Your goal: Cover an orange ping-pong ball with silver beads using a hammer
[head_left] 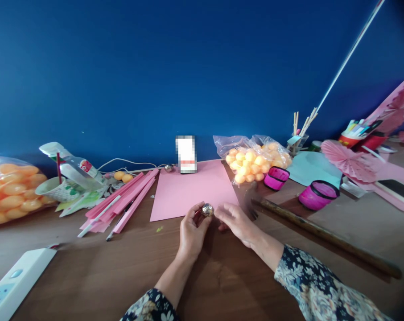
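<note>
A small shiny metal ball (208,210) sits between the thumb and fingers of my left hand (191,232), just above the front edge of the pink paper sheet (195,191). To the right of the ball is my right hand (237,223), its fingers slightly bent and apart with nothing seen in them. Its fingertips come close to the ball; whether they touch it I cannot tell. Just beyond the right hand lies a hammer (309,229) with a long wooden handle, its head blurred. Another metal ball (169,168) rests at the back left corner of the sheet.
Pink paper strips (131,200) lie left, beside a cup (59,189) and plastic bottle (78,169). Bags of orange balls (249,165) stand at the back right and far left. Two magenta rings (317,195) are right. A power strip (18,281) occupies the front left.
</note>
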`<state>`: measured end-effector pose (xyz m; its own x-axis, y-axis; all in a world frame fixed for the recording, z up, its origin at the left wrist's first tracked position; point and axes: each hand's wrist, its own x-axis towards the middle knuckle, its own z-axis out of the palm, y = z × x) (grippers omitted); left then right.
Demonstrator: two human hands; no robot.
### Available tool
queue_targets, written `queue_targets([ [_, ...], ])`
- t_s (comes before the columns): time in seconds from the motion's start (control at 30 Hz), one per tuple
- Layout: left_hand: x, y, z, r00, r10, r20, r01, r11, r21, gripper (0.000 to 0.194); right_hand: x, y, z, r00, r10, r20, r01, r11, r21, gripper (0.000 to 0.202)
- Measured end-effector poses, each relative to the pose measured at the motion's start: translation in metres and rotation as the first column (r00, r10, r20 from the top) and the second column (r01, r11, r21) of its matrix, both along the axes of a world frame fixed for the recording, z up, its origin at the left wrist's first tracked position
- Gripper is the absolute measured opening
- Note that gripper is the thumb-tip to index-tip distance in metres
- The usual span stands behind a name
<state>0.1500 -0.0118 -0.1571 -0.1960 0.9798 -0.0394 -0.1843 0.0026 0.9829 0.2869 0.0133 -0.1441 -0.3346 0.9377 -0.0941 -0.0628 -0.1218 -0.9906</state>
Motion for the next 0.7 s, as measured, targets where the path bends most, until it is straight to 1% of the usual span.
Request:
queue_targets([
  [0.2, -0.0002, 0.0005, -0.0004, 0.999, -0.013, 0.034, 0.013, 1.0, 0.005, 0.046, 0.0019, 0.0005, 0.0009, 0.997, 0.019, 0.079, -0.027, 0.994, 0.103, 0.022],
  [0.5, -0.0002, -0.0002, -0.0005, 0.999, -0.029, 0.037, 0.028, 1.0, 0.008, 0.046, 0.0015, 0.0, 0.0016, 0.998, 0.031, 0.051, -0.035, 0.997, 0.071, 0.022],
  [0.7, 0.0, -0.0006, -0.0006, 0.999, -0.026, 0.027, 0.025, 1.0, 0.008, 0.045, 0.0017, 0.0002, 0.0011, 0.997, 0.034, 0.072, -0.04, 0.996, 0.074, 0.024],
])
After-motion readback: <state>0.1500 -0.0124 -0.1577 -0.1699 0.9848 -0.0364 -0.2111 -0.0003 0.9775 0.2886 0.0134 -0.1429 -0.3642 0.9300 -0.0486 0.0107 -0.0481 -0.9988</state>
